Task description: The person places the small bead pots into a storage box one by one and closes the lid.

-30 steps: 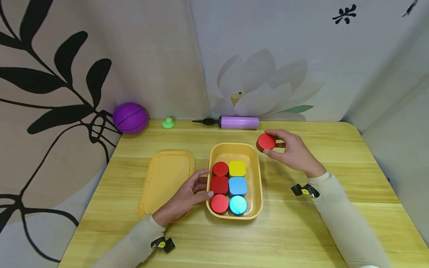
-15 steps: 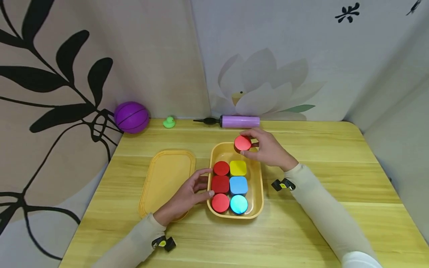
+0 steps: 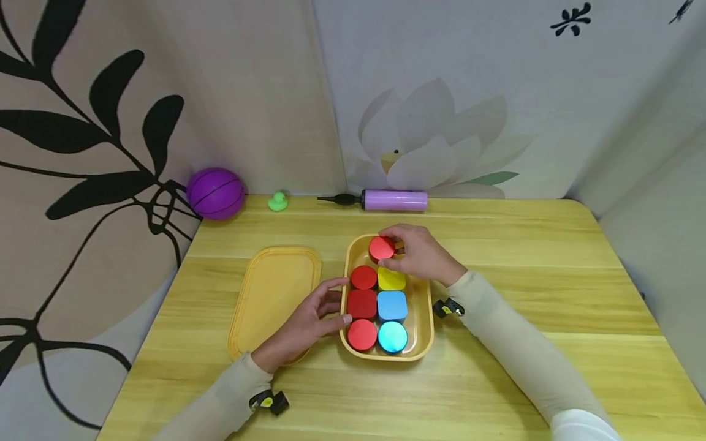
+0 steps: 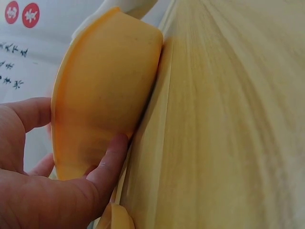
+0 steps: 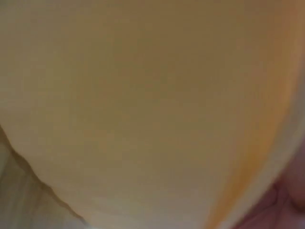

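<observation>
Pinched in the fingers of my right hand (image 3: pixel 421 254) is a red round block (image 3: pixel 382 248), over the far left part of a yellow plastic box (image 3: pixel 421 334). Two columns of blocks lie inside: red round, red square and red round on the left; a yellow square block (image 3: pixel 390 280), a blue square block (image 3: pixel 392 305) and a shiny blue round block (image 3: pixel 392 337) on the right. My left hand (image 3: pixel 305 321) rests its spread fingertips against the box's left side. The left wrist view shows that hand (image 4: pixel 52 195) touching the outer wall (image 4: pixel 107 81).
A flat yellow lid (image 3: pixel 276 288) lies left of the box, partly under my left forearm. Along the back edge are a purple ball (image 3: pixel 216 193), a green toy duck (image 3: pixel 278 201) and a purple hand pump (image 3: pixel 394 200). The right wrist view is mostly a blurred yellowish surface.
My right hand has carried the red round block leftward from beside the box's far right corner to over its far left part. The left hand has stayed put.
</observation>
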Available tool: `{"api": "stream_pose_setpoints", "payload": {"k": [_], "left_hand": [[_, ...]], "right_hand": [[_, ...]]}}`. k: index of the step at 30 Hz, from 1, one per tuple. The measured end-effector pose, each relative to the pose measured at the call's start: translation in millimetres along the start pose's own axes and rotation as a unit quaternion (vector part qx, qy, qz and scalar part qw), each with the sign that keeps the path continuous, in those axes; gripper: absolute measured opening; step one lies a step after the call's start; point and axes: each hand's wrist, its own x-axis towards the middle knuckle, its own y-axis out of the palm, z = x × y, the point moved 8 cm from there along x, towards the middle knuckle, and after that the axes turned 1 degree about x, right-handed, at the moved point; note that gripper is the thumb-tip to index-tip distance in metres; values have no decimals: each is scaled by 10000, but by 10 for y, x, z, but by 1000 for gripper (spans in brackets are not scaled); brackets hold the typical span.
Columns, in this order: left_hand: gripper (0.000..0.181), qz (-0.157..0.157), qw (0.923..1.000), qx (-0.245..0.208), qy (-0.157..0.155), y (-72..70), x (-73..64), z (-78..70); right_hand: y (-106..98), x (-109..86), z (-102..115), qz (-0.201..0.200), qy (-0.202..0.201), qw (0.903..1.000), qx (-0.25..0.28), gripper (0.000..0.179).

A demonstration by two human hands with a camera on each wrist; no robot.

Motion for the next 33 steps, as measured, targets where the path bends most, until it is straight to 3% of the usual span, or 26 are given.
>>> {"api": "stream_pose_setpoints", "payload": {"k": [11, 20, 33], "left_hand": [[71, 35, 10000, -9, 25, 9, 13, -20], [70, 45, 10000, 14, -45, 0, 8, 3], [69, 7, 9999, 65, -89, -5, 7, 8]], "right_hand": [[92, 11, -56, -182, 427, 9980, -428, 55], [139, 19, -109, -42, 631, 9975, -330, 56], [110, -1, -92, -218, 399, 9987, -229, 48]]}}
